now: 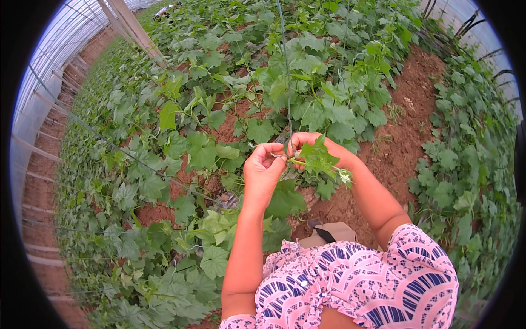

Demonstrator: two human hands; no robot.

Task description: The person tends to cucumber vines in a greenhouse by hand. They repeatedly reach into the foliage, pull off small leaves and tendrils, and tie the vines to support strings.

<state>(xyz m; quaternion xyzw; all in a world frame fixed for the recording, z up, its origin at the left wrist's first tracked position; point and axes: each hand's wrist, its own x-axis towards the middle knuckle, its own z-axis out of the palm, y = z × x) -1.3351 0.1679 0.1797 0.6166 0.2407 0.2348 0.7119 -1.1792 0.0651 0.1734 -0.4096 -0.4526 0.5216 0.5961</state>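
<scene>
My left hand [266, 163] pinches the cord's end between thumb and forefinger, close beside a vine stem. Fingers of my right hand [309, 147] close on the green twine [286, 74], which runs down from above to both hands. Between them the twine meets the vine shoot [298, 162]. A lobed green leaf [318, 155] stands out from the shoot over my right wrist. The pale growing tip [344, 177] lies against that forearm. My fingers hide exactly how the twine and stem cross.
Broad-leaved vines [201, 150] spread over reddish soil [404, 111] on both sides. A slanting post [137, 31] rises at upper left. Another cord [111, 144] crosses the left side. Clear plastic sheeting [489, 41] walls the right. Someone crouches [166, 11] far off among the plants.
</scene>
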